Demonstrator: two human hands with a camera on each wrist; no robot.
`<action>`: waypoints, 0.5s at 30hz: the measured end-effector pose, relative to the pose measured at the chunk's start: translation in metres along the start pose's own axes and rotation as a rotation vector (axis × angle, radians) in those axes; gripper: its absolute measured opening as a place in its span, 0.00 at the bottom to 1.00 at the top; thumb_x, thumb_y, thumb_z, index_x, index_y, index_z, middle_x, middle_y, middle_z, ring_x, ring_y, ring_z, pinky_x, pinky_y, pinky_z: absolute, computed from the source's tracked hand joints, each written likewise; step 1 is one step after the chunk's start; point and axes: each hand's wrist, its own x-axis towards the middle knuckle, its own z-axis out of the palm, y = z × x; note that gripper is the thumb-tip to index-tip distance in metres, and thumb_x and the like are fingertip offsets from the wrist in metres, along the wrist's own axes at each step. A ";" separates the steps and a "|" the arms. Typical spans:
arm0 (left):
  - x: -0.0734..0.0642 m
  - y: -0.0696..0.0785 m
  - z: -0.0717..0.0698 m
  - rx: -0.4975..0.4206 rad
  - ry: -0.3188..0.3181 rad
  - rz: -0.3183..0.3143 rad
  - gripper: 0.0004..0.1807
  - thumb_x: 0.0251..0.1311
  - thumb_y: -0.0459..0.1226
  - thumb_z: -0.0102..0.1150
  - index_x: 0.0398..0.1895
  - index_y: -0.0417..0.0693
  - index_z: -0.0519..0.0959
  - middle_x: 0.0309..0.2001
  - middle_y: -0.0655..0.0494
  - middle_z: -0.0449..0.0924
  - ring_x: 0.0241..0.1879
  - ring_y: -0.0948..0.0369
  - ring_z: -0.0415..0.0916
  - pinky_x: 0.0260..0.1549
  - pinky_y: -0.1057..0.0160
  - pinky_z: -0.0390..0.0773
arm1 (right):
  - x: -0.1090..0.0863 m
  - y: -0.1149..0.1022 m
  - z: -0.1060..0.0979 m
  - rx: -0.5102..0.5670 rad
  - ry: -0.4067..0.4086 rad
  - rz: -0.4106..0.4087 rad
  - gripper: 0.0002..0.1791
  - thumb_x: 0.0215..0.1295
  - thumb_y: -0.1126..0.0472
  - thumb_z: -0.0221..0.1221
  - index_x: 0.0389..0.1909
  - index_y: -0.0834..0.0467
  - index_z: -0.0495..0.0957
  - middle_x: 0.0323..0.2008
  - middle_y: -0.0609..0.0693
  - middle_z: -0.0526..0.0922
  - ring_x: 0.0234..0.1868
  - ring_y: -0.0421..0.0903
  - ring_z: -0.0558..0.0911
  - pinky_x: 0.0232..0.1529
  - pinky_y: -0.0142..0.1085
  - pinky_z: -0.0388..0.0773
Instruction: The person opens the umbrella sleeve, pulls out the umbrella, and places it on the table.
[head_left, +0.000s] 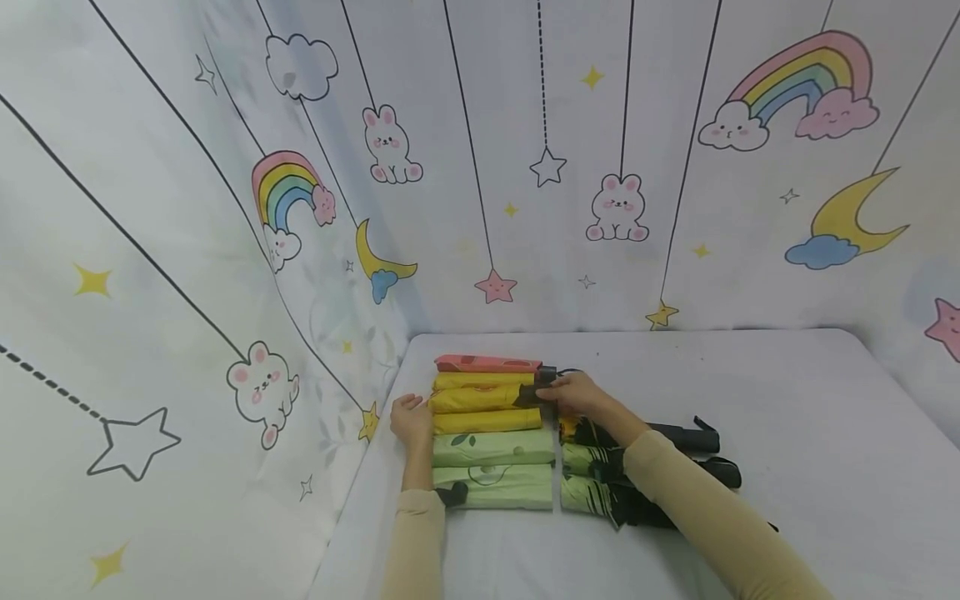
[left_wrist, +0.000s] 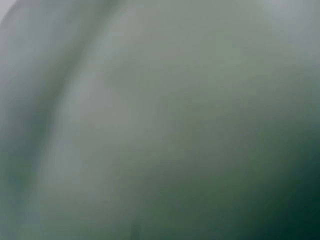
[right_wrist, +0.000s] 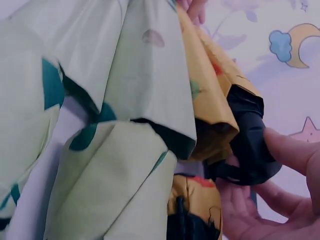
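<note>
Six sleeves are lying in a column on the white table [head_left: 787,400], and we are judging the work roughly half through. The middle yellow sleeve [head_left: 476,398] is carrying a dark umbrella end [right_wrist: 250,137]; the upper yellow sleeve [head_left: 472,380] is seemingly showing another, while the red sleeve [head_left: 487,363] is leaving us unsure. The lower yellow sleeve [head_left: 487,422] and two green sleeves [head_left: 495,448] are looking flat and unfilled; a yellow-and-black umbrella [head_left: 682,437] and two green umbrellas [head_left: 600,461] are lying loose to the right, apparently waiting. With our right hand [head_left: 581,396] we are pinching the dark umbrella end between thumb and fingers. Our left hand [head_left: 412,421] is resting at the sleeve's other end; whether it is gripping, we cannot tell. The table's left edge is running near that hand, neighbouring sleeves are crowding both sides, and wide bare cloth is stretching off rightward.
</note>
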 end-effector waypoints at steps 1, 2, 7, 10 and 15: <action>0.000 0.000 0.000 0.002 -0.001 -0.001 0.21 0.61 0.22 0.63 0.59 0.32 0.78 0.53 0.35 0.85 0.54 0.40 0.82 0.53 0.45 0.84 | -0.001 -0.001 0.001 0.001 0.009 -0.002 0.41 0.67 0.48 0.71 0.69 0.73 0.71 0.51 0.63 0.84 0.37 0.48 0.83 0.40 0.40 0.85; 0.001 0.000 0.000 0.002 -0.003 -0.003 0.21 0.61 0.22 0.63 0.59 0.32 0.78 0.53 0.36 0.85 0.54 0.40 0.82 0.53 0.46 0.84 | -0.001 -0.002 0.002 0.011 0.021 0.002 0.42 0.66 0.47 0.71 0.69 0.72 0.71 0.57 0.66 0.82 0.42 0.51 0.85 0.44 0.43 0.87; 0.003 0.000 -0.002 0.004 -0.002 0.001 0.22 0.60 0.22 0.63 0.59 0.32 0.79 0.54 0.36 0.85 0.56 0.40 0.81 0.55 0.45 0.83 | -0.002 -0.005 0.005 0.105 0.047 -0.001 0.42 0.65 0.48 0.72 0.70 0.72 0.71 0.69 0.71 0.72 0.66 0.65 0.78 0.61 0.52 0.82; 0.005 -0.001 -0.003 0.000 -0.001 0.004 0.21 0.60 0.21 0.63 0.59 0.31 0.79 0.54 0.34 0.85 0.57 0.39 0.80 0.55 0.44 0.83 | -0.002 -0.007 0.006 0.175 0.054 -0.006 0.40 0.65 0.50 0.73 0.68 0.73 0.72 0.66 0.72 0.74 0.64 0.64 0.80 0.60 0.51 0.83; 0.005 -0.002 -0.003 -0.013 -0.015 -0.007 0.22 0.60 0.22 0.65 0.59 0.32 0.78 0.55 0.36 0.85 0.55 0.41 0.82 0.50 0.50 0.87 | -0.003 -0.008 0.006 0.300 0.084 0.015 0.33 0.64 0.55 0.74 0.62 0.71 0.78 0.61 0.70 0.80 0.54 0.58 0.87 0.56 0.46 0.86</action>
